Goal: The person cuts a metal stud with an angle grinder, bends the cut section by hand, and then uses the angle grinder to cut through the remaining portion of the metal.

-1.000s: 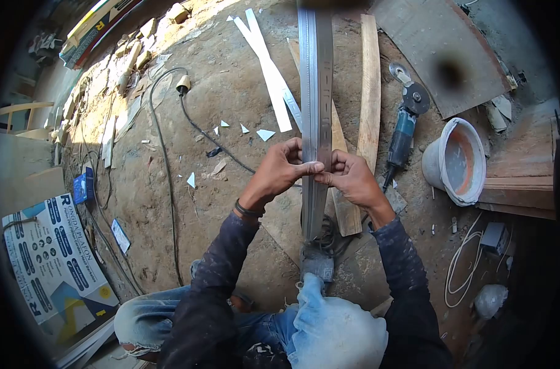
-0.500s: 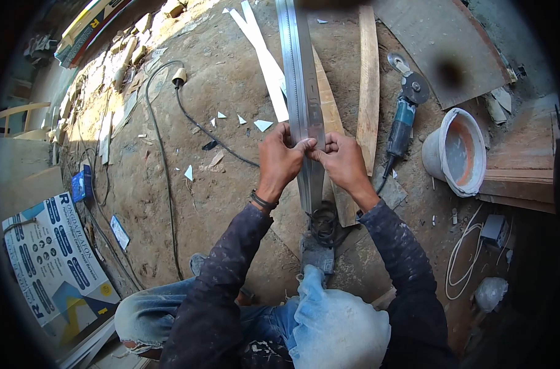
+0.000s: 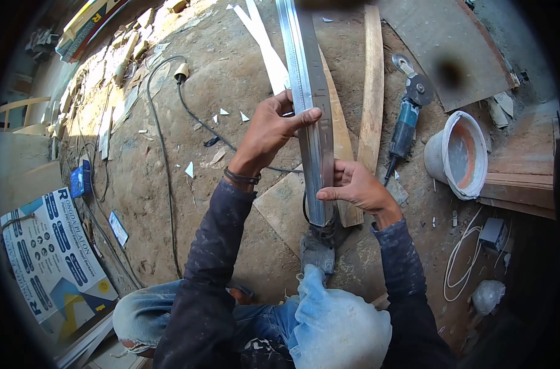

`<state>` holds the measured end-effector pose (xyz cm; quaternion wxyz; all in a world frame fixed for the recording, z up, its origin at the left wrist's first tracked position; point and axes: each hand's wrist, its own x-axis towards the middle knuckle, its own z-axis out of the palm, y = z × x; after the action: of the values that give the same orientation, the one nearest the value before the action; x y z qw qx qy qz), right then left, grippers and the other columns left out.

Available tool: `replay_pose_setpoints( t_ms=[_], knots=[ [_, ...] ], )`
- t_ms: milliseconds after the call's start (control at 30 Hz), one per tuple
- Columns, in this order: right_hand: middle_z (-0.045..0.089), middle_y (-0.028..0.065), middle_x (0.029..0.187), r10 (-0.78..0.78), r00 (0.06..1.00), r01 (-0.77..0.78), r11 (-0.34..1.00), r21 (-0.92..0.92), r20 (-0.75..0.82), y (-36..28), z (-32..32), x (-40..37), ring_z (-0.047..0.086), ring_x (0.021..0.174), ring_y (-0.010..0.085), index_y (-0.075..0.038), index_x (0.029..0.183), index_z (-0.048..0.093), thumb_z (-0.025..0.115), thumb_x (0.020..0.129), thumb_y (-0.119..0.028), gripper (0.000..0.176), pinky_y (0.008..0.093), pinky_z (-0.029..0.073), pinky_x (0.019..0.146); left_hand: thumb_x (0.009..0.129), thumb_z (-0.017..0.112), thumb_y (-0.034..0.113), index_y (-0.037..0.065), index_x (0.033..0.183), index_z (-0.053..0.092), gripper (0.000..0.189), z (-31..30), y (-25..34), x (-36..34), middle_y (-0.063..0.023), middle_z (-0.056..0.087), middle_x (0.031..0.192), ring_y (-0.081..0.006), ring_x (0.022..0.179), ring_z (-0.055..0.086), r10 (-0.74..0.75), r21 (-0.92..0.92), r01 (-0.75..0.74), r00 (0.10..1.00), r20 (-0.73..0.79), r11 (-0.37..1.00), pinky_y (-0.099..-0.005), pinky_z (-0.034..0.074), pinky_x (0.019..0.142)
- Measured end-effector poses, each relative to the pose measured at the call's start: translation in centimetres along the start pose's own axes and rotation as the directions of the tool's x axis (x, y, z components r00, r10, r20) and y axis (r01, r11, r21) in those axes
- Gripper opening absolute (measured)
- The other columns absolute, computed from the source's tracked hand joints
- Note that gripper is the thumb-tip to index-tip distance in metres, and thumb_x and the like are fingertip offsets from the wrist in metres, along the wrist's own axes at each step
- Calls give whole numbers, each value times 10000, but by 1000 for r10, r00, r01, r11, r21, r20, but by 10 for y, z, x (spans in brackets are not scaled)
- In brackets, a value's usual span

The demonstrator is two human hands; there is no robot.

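Long metal profiles [image 3: 314, 147] run lengthwise from the top of the view toward my knees, their near end above a dark tool on the ground. My left hand [image 3: 274, 128] grips them from the left, thumb across the top face. Lower down, my right hand [image 3: 359, 189] holds their right edge near the close end, thumb on top and fingers partly hidden beneath. Wooden strips [image 3: 371, 86] lie beyond the profiles on the right. White strips [image 3: 264, 49] lie on the ground to their left.
An angle grinder [image 3: 405, 123] lies at the right, beside a white bucket [image 3: 437, 154] and stacked boards [image 3: 520, 178]. Black cable [image 3: 163, 147] crosses the ground at the left. A printed carton [image 3: 58, 252] is at the lower left, a small grey box [image 3: 493, 234] at the lower right.
My hands have moved apart along the profiles: the left one up and leftward, the right one down toward the near end. The profiles' near end now shows more clearly.
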<state>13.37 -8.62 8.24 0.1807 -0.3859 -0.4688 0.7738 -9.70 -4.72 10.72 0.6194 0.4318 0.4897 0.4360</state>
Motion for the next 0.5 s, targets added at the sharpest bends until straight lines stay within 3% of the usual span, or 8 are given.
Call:
replay_pose_setpoints(
  t_ms=[100,167,200,267,367,500],
  knots=[
    [723,70,1022,6,999,-3,996,89,-37,5,1,0,680,925,129,30,1150,648,865,786,-119,449,282,551,853,876,805,278,-17,1232,608,502,3,-4,6,-51,708,1023,-104,904,658,3,-22,-4,999,-35,1000,-254,533,769],
    [727,71,1012,-38,997,37,999,-22,-62,4,-7,7,680,923,126,23,1141,665,854,800,-120,415,282,554,823,886,788,322,-41,1377,486,681,6,-14,3,-90,675,1155,-139,1032,663,-33,-351,28,999,-9,936,-271,568,834],
    [727,71,1012,-48,997,46,999,-25,-65,5,-11,9,680,923,126,23,1141,665,854,800,-120,415,282,554,823,892,773,354,-54,1456,373,803,3,-30,1,-121,614,1283,-169,1142,635,-76,-320,89,996,53,943,-288,579,894],
    [732,70,995,-45,991,34,995,-93,-122,12,-20,17,684,905,126,16,1121,682,848,805,-115,380,280,554,801,886,782,357,-6,1426,450,730,10,-58,-16,-120,600,1313,-180,1117,630,-162,-224,193,975,151,955,-312,578,846],
    [737,74,990,11,994,-9,1000,20,-113,41,-29,26,689,892,131,15,1107,692,846,804,-104,360,276,554,791,880,792,349,17,1229,636,507,25,-100,-37,-67,692,1083,-153,953,669,-310,-169,330,941,135,929,-279,571,778],
    [738,82,998,240,958,-238,971,32,-158,52,-24,27,706,888,148,7,1145,673,823,824,-88,367,301,571,818,877,795,357,29,1110,688,416,28,-127,-39,-47,701,963,-137,845,676,-364,-143,372,928,81,917,-269,574,703]
  ],
)
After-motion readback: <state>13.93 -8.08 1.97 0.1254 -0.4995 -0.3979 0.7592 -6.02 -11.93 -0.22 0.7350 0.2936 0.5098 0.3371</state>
